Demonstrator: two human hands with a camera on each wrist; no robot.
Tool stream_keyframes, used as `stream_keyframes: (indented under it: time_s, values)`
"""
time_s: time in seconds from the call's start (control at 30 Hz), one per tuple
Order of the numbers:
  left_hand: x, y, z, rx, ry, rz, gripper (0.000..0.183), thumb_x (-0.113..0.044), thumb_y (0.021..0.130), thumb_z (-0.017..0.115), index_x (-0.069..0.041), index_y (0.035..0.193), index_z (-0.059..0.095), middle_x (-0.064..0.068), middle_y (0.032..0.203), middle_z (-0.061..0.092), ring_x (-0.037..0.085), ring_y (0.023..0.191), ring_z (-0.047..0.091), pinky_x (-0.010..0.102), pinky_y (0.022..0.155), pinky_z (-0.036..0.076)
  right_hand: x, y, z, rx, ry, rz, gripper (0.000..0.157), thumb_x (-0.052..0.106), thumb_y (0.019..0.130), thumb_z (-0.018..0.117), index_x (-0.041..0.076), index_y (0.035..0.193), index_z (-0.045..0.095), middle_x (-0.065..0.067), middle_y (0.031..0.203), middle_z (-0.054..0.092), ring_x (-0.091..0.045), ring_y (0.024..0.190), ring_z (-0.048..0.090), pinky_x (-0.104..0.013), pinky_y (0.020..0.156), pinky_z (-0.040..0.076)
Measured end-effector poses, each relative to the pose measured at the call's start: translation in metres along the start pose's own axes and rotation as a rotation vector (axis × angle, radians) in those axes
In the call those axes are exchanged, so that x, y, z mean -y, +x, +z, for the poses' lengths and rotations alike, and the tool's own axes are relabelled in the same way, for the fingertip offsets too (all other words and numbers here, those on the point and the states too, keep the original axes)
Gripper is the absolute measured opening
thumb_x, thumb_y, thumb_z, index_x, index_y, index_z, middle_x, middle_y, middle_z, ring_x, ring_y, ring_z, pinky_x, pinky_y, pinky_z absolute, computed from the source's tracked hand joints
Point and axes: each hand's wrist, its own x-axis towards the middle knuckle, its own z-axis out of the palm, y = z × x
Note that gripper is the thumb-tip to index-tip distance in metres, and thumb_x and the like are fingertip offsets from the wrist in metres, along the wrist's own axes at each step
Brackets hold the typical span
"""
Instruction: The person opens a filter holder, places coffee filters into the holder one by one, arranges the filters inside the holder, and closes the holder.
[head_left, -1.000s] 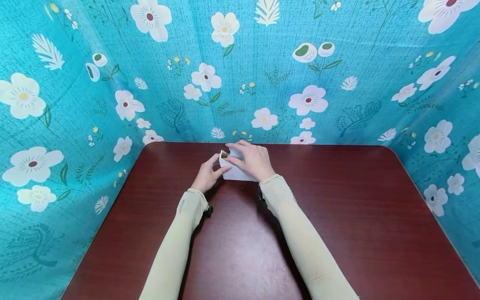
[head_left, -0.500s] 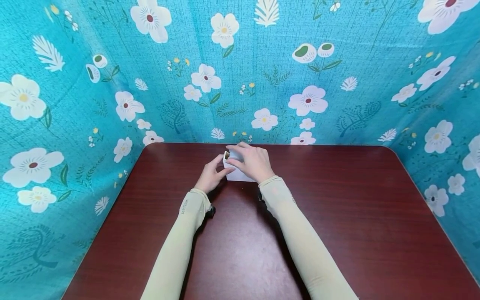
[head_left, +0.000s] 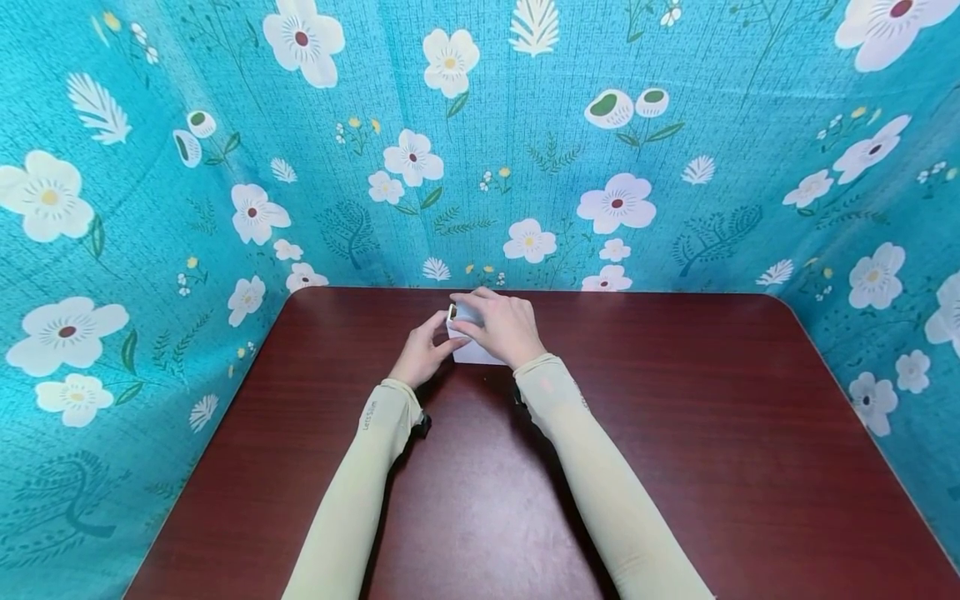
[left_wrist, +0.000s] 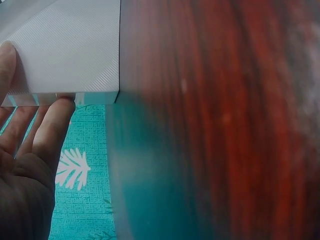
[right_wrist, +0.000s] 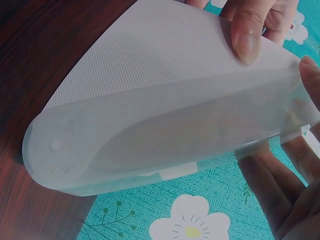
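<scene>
A white box (head_left: 480, 353) with a finely ribbed face stands near the far edge of the table. My left hand (head_left: 422, 353) grips its left end, thumb on the near face and fingers behind. In the right wrist view that thumb (right_wrist: 247, 42) presses the ribbed face. My right hand (head_left: 508, 327) pinches a long, frosted, see-through piece (right_wrist: 150, 135) with a rounded end, along the box's top; its exact kind cannot be told. Right thumb and fingers lie on opposite sides of it. At the box's top left corner, a small dark and gold opening (head_left: 452, 312) shows.
The dark red-brown table (head_left: 675, 417) has rounded far corners. A turquoise flowered cloth (head_left: 480, 150) hangs right behind it and along both sides. Pale sleeves (head_left: 341, 500) cover both forearms, with a black wrist strap (head_left: 423, 425) at the left one.
The box's left end has shifted slightly right along with my left hand, and less of its top opening shows. My right hand has stayed nearly still; the last half second shows little movement.
</scene>
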Motion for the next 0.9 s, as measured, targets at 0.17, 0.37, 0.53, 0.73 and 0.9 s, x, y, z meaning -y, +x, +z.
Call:
stream_keyframes:
  time_s: [0.17,0.37,0.53,0.73,0.9]
  values:
    - [0.0005,0.0005,-0.0003,0.005,-0.009,-0.005,0.041,-0.025,0.097,0.075,-0.016,0.135,0.062,0.009,0.132,0.070,0.024,0.125,0.065,0.046,0.105,0.051,0.0017,0.0016,0.0016,0.007,-0.007,0.007,0.045,0.055,0.094,0.069,0.037,0.135,0.069,0.011,0.117,0.073,-0.017,0.054,0.049,-0.032,0.051,0.040]
    - [0.0004,0.0007,-0.0003,0.012,-0.001,-0.017,0.043,-0.025,0.097,0.075,-0.015,0.136,0.061,0.010,0.133,0.069,0.025,0.124,0.064,0.046,0.106,0.051,0.0034,0.0029,0.0049,-0.007,-0.011,-0.005,0.044,0.053,0.093,0.073,0.035,0.133,0.070,0.010,0.111,0.073,-0.018,0.060,0.058,-0.035,0.054,0.044]
    - [0.0007,0.0000,-0.0010,0.016,-0.003,-0.011,0.044,-0.025,0.097,0.075,-0.014,0.137,0.060,0.009,0.134,0.068,0.025,0.124,0.063,0.047,0.106,0.050,0.0039,0.0033,0.0066,-0.013,-0.019,-0.007,0.044,0.053,0.092,0.074,0.035,0.132,0.071,0.010,0.112,0.074,-0.019,0.061,0.059,-0.035,0.055,0.045]
    - [0.0012,-0.0001,-0.0009,0.028,-0.008,0.000,0.044,-0.021,0.097,0.075,-0.013,0.137,0.060,0.010,0.134,0.068,0.026,0.125,0.064,0.047,0.106,0.051,0.0042,0.0039,0.0079,0.008,-0.015,-0.003,0.046,0.052,0.091,0.076,0.035,0.133,0.070,0.009,0.114,0.075,-0.020,0.064,0.060,-0.036,0.056,0.046]
    - [0.0022,-0.0012,-0.0015,0.045,-0.008,0.002,0.046,-0.021,0.097,0.075,-0.014,0.140,0.058,0.009,0.136,0.066,0.026,0.127,0.063,0.047,0.107,0.051,0.0052,0.0033,0.0075,0.024,-0.017,0.005,0.046,0.053,0.091,0.075,0.036,0.134,0.070,0.009,0.115,0.075,-0.020,0.065,0.062,-0.037,0.057,0.047]
